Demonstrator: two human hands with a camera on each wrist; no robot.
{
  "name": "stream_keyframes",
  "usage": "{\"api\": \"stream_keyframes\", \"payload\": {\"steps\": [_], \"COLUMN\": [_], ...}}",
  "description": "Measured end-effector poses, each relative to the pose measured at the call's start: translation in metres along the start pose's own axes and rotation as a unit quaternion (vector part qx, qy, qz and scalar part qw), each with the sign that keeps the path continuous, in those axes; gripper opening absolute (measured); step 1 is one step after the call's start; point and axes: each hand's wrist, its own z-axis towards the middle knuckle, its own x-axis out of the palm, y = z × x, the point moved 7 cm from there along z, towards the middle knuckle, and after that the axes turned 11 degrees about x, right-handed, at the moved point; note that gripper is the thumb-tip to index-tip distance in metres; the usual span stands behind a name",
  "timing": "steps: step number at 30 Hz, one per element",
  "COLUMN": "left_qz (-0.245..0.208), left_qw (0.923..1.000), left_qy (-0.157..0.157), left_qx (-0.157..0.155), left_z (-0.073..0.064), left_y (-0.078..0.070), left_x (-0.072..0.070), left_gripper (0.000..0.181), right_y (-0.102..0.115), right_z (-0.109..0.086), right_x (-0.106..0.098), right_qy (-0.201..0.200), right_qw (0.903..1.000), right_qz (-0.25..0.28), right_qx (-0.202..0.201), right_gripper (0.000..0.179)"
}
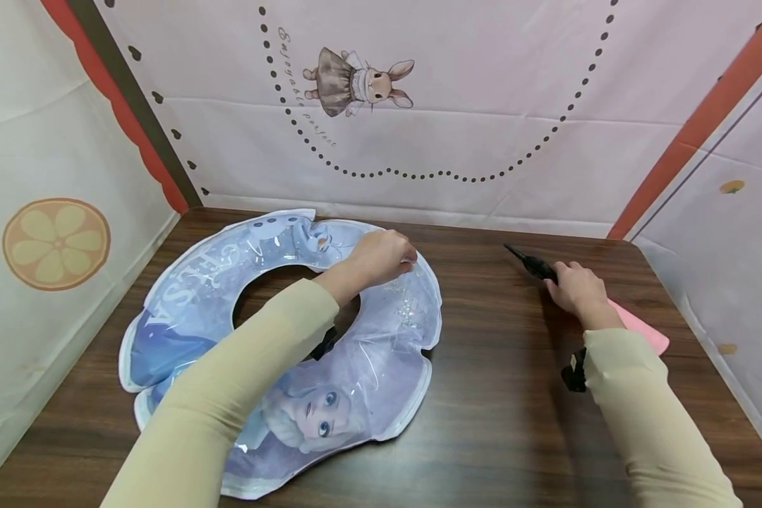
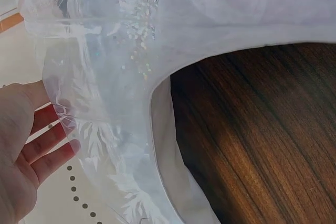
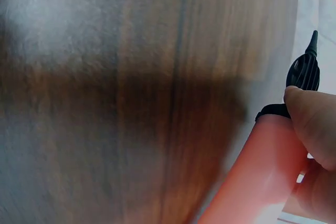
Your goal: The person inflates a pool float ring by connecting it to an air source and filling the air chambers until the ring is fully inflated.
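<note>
A partly filled, wrinkled swim ring in pale blue and lilac, with a cartoon face and glitter, lies on the left of the table. My left hand pinches its far right edge; in the left wrist view, fingertips of the left hand show through the clear plastic. Over to the right, a hand pump with a pink barrel and black tapered nozzle is held in my right hand. In the right wrist view, the thumb lies on the black head of the pump.
The dark wood-grain table carries both things. Printed cloth walls with a rabbit picture stand along its back and sides. Small black wrist cameras sit by both cuffs.
</note>
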Motion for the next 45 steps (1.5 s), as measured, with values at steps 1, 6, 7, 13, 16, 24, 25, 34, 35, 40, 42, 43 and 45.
{"api": "stream_keyframes", "payload": {"steps": [1,6,7,13,16,24,25,34,35,40,42,43,45], "left_qz": [-0.001,-0.003,-0.003,-0.002,-0.001,-0.003,-0.006,-0.021,-0.021,-0.042,-0.053,-0.059,-0.069], "left_qw": [1.0000,1.0000,1.0000,1.0000,1.0000,1.0000,1.0000,0.9997,0.9997,0.9989,0.9983,0.9979,0.9971], "left_qy": [0.003,0.001,0.000,0.003,0.004,-0.001,0.000,-0.003,-0.004,-0.017,-0.021,-0.023,-0.025], "left_qx": [-0.001,-0.003,-0.003,-0.003,-0.002,0.005,0.004,-0.010,-0.010,-0.010,-0.012,-0.015,-0.021], "left_z": [0.000,0.001,0.001,0.001,0.002,0.003,0.003,0.002,0.002,0.002,0.001,0.001,0.000], "left_y": [0.000,-0.001,-0.001,-0.001,-0.001,-0.001,-0.001,0.001,0.001,0.002,0.002,0.003,0.005], "left_x": [0.001,0.003,0.003,0.003,0.004,0.003,0.003,0.004,0.004,0.002,0.002,0.002,0.003], "left_gripper": [0.016,0.016,0.015,0.014,0.014,0.014,0.014,0.013,0.013,0.014,0.016,0.016,0.017], "right_y": [-0.001,-0.003,-0.003,-0.004,-0.004,-0.003,-0.003,0.039,0.047,0.084,0.099,0.106,0.122], "right_z": [0.000,-0.001,-0.001,-0.003,-0.003,-0.003,-0.003,-0.014,-0.016,-0.026,-0.030,-0.032,-0.036], "right_x": [0.002,0.006,0.006,0.007,0.007,0.002,0.001,-0.031,-0.034,-0.038,-0.038,-0.038,-0.037], "right_qy": [0.005,0.013,0.013,0.019,0.016,-0.001,-0.004,-0.157,-0.170,-0.171,-0.157,-0.149,-0.134], "right_qw": [1.0000,0.9998,0.9998,0.9996,0.9996,0.9996,0.9996,0.9841,0.9805,0.9691,0.9659,0.9637,0.9576], "right_qz": [-0.002,-0.001,0.000,0.008,0.012,0.026,0.026,0.050,0.055,0.103,0.129,0.143,0.171], "right_qx": [0.003,0.015,0.017,0.021,0.019,0.011,0.010,-0.068,-0.083,-0.145,-0.161,-0.170,-0.189], "right_gripper": [0.039,0.044,0.045,0.051,0.052,0.056,0.057,0.045,0.042,0.035,0.034,0.034,0.034]}}
